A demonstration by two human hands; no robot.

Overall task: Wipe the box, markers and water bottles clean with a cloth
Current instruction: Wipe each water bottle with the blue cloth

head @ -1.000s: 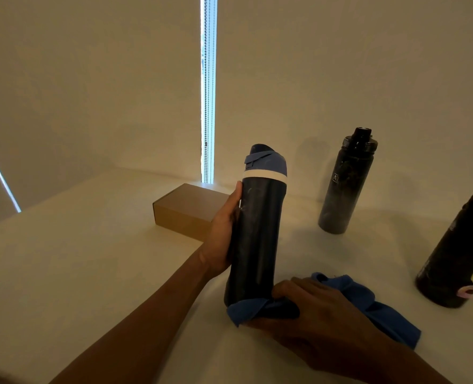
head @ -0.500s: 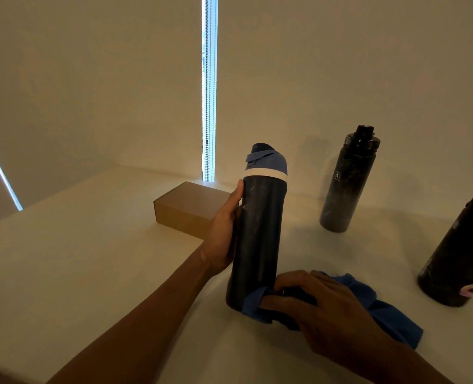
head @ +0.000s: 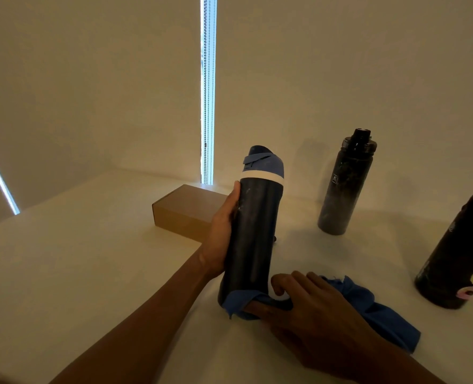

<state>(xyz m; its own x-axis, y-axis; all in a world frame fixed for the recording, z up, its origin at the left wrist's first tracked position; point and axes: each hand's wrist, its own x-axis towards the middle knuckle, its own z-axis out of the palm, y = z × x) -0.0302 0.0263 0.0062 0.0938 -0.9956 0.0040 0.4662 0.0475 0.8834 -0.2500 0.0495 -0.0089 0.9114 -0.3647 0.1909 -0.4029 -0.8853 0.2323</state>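
Observation:
A dark navy water bottle (head: pixel 254 234) with a blue lid and white band stands slightly tilted on the white table. My left hand (head: pixel 222 231) grips its left side at mid height. My right hand (head: pixel 304 309) presses a blue cloth (head: pixel 368 309) against the bottle's base, thumb under the bottom edge. The cloth trails to the right on the table. A brown cardboard box (head: pixel 182 212) lies behind my left hand. A black bottle (head: pixel 343 187) stands upright at the back right. Another black bottle with coloured lettering (head: pixel 459 256) stands at the right edge. No markers are in view.
The white table (head: pixel 77 273) meets pale walls at the back. A bright gap with a bead chain (head: pixel 208 90) runs down the back corner. A small dark object peeks out behind the held bottle; I cannot tell what it is.
My right hand has slid the cloth around the bottle's base, first to the right side, then back under the bottom edge. My left hand has kept its grip.

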